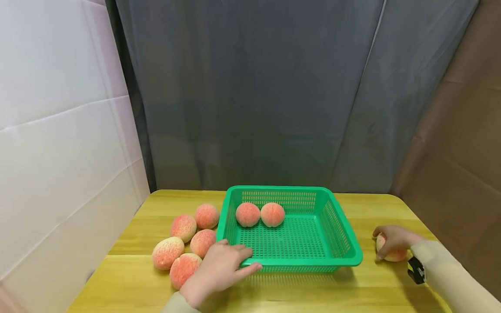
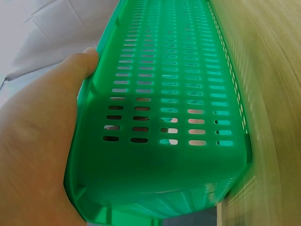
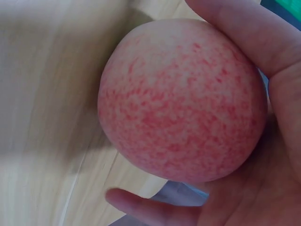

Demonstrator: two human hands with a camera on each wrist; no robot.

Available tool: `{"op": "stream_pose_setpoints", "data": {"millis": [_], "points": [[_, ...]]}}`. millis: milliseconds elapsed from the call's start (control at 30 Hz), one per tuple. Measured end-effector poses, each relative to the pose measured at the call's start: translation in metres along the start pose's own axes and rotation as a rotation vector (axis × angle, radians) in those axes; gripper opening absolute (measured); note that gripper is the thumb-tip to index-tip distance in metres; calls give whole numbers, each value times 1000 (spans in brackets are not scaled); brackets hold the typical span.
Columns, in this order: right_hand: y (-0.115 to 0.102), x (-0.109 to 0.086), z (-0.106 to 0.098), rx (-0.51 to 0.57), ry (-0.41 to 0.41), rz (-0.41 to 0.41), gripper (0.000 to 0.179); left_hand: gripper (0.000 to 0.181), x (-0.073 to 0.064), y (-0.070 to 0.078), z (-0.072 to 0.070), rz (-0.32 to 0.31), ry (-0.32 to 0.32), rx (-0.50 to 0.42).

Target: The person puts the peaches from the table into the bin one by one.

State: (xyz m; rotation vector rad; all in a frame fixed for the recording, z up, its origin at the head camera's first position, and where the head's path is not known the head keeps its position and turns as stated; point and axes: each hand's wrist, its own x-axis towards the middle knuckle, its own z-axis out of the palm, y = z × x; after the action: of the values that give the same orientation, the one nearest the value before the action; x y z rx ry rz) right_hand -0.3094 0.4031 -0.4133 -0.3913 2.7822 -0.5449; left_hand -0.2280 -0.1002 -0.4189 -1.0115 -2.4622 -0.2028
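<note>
The gripped peach (image 3: 183,101) is at the bench's right end, apart from the basket. It is nearly round, slightly longer one way than the other, its pale yellowish part toward the far left and its red-speckled skin nearer the wrist. The right hand (image 1: 397,238) grasps it, thumb and fingers around its sides. The green basket (image 1: 289,262), slotted plastic with a smooth rim, runs its long axis left to right; the left hand (image 1: 219,267) grips its near-left corner. Two peaches (image 1: 272,214) touch inside; five loose peaches (image 1: 167,253) cluster left on the wood-grained bench (image 1: 383,295).
</note>
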Motion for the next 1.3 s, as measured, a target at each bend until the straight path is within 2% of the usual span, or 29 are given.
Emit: {"op": "stream_pose_setpoints", "data": {"millis": [200,300,433,567,800,1033,1300], "points": [[-3,-1,7,61,-18,120,57,43,-4,0,1,4,9,-16],[-6,-1,5,69,-11,150,56,43,-2,-1,2,-7,1,-21],[-7,-2,3,52,1,143,56,42,-1,-1,2,-19,-15,-23],[-4,-1,2,44,11,136,58,42,-1,-1,2,-13,-6,-18],[-1,-3,1,79,-24,126,74,42,-1,-1,-1,-14,-23,-24],[-2,-3,1,74,-31,142,64,41,-2,-2,-1,-12,-13,-13],[-9,-7,-10,90,-23,134,71,42,-1,-2,0,-12,-12,-17]]}}
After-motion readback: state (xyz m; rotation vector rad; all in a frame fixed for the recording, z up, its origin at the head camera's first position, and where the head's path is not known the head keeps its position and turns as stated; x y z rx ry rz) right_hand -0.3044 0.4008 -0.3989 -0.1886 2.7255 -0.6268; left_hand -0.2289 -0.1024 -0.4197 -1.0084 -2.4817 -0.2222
